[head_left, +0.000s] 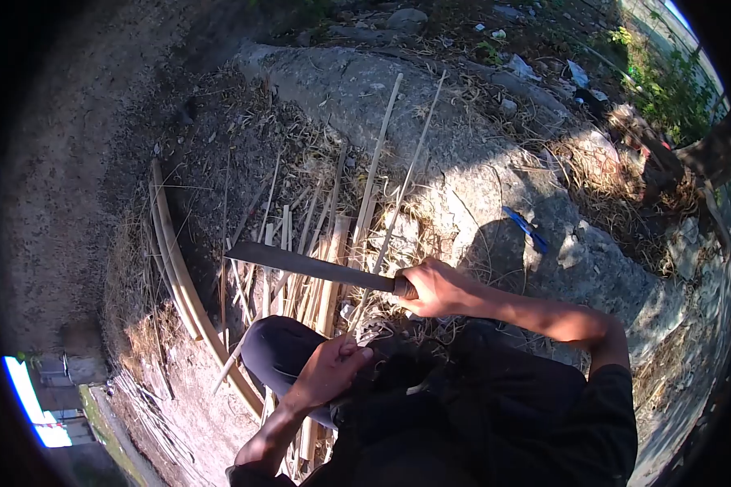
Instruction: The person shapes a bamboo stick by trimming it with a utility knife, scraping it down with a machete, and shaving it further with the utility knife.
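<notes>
My right hand (434, 290) is closed round the dark handle of a machete (313, 266). Its long, dark blade points left, across a pile of split strips. My left hand (333, 369) is closed near my bent knee, gripping the lower end of a thin bamboo strip (404, 187). That strip slants up and away to the right over the rock, passing close to the blade near the handle; whether they touch I cannot tell. Beneath the blade lie several pale bamboo strips (330, 300), side by side on the ground.
A large grey rock (333, 81) stretches across the far side, with another strip (379, 150) leaning on it. On the rock at right lies a blue-handled tool (526, 229). Long curved bamboo pieces (183, 280) lie at left. Shavings and litter (521, 68) are scattered about.
</notes>
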{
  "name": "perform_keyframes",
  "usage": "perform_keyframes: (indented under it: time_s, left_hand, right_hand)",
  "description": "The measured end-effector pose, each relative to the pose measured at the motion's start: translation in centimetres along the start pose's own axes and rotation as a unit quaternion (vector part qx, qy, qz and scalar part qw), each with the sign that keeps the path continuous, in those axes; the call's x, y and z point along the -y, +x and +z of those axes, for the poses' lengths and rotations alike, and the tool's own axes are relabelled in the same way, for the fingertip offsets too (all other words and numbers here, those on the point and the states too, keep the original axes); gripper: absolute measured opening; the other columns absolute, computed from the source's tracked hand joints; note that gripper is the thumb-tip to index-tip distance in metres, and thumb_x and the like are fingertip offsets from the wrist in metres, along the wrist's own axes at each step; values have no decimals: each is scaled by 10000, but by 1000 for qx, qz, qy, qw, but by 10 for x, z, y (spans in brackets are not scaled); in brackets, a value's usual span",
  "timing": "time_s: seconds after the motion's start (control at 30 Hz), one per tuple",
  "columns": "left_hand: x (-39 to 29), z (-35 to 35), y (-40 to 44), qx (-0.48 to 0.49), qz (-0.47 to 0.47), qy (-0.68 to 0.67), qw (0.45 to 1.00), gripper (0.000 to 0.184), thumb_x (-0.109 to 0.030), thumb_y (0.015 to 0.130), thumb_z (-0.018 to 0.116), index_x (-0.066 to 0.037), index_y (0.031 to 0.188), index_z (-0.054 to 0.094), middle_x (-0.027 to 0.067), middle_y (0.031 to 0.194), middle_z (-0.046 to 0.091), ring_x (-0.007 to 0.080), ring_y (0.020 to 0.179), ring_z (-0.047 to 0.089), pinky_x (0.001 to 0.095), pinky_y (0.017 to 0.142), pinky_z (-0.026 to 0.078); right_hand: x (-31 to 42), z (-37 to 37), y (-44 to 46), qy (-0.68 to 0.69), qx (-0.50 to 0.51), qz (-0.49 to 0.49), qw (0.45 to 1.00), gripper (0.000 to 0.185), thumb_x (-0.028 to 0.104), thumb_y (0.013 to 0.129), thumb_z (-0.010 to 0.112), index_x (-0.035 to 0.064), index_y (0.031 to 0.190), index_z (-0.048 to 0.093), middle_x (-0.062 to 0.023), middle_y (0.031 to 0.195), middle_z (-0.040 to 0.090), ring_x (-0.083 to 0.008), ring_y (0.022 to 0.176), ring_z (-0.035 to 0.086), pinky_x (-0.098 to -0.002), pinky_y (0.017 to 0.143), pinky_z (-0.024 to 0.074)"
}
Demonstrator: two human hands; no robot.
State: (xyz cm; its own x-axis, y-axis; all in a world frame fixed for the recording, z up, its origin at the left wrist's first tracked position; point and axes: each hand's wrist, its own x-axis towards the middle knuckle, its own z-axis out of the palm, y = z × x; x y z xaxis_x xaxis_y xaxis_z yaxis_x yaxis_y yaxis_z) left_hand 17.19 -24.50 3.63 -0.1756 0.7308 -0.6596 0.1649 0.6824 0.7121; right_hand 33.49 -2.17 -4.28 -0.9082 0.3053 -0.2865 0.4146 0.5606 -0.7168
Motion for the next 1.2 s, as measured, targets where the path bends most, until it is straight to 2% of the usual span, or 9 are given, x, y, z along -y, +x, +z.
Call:
perform_keyframes:
  time_s: [0.13,0.17,0.3,0.53,0.73,0.87,1.0,1.13,1.2]
  left_hand:
    - [0,0,-17,-2,-55,-72,996,348,-211,1010,695,-94,795,449,-52,660,430,35,603,408,258,520,350]
    - [1,1,-20,-2,-70,-95,993,346,-203,1010,698,-104,800,442,-57,664,426,31,597,402,252,509,340]
    - [13,3,-35,6,-87,-103,991,355,-205,1022,687,-121,814,413,-60,670,427,24,575,386,245,482,315]
    - [15,5,-63,32,-145,-179,973,396,-229,1043,663,-145,812,353,-70,662,398,19,562,371,240,467,299]
    - [19,9,-64,-12,-98,-55,994,332,-147,1059,624,-148,831,382,-77,637,361,3,506,291,229,427,210]
    - [6,8,-60,29,-163,-196,966,371,-222,1047,654,-154,815,373,-77,638,359,17,531,353,232,463,280]
    - [-2,9,-64,41,-170,-254,951,363,-192,1057,635,-165,822,360,-92,640,319,-1,520,314,219,449,237]
    - [-4,11,-67,28,-170,-218,960,375,-215,1054,643,-170,819,355,-94,644,325,-4,532,333,211,459,264]
    - [-7,13,-64,28,-195,-209,958,376,-236,1047,656,-167,821,363,-92,647,346,-2,545,351,202,471,294]
  right_hand:
    - [-26,23,14,-25,-163,-149,975,337,332,851,707,3,917,678,-149,655,636,-323,584,661,-410,599,556]
    - [-30,24,15,20,-59,-41,997,270,284,831,686,16,856,661,-138,654,631,-305,596,666,-408,601,545]
    - [-29,27,11,86,5,21,996,200,239,811,680,41,816,654,-139,637,636,-299,598,671,-434,591,535]
    - [-29,43,16,51,-1,-11,999,192,224,808,686,34,798,660,-154,655,662,-343,620,687,-463,621,550]
    - [-45,37,32,-19,4,31,999,141,173,816,676,32,810,671,-169,619,639,-324,562,671,-439,558,547]
    - [-36,39,14,15,-36,-46,998,207,237,848,714,35,870,671,-162,620,627,-325,573,672,-445,570,552]
    - [-39,31,18,5,-32,26,999,288,268,845,756,28,985,682,-157,648,638,-340,612,682,-443,602,544]
    - [-96,78,37,124,-188,-33,974,315,206,841,766,-46,964,621,-193,738,615,-336,659,644,-454,597,489]
    - [-84,70,31,93,-99,25,990,315,193,835,757,-51,952,597,-193,715,594,-349,658,633,-460,619,490]
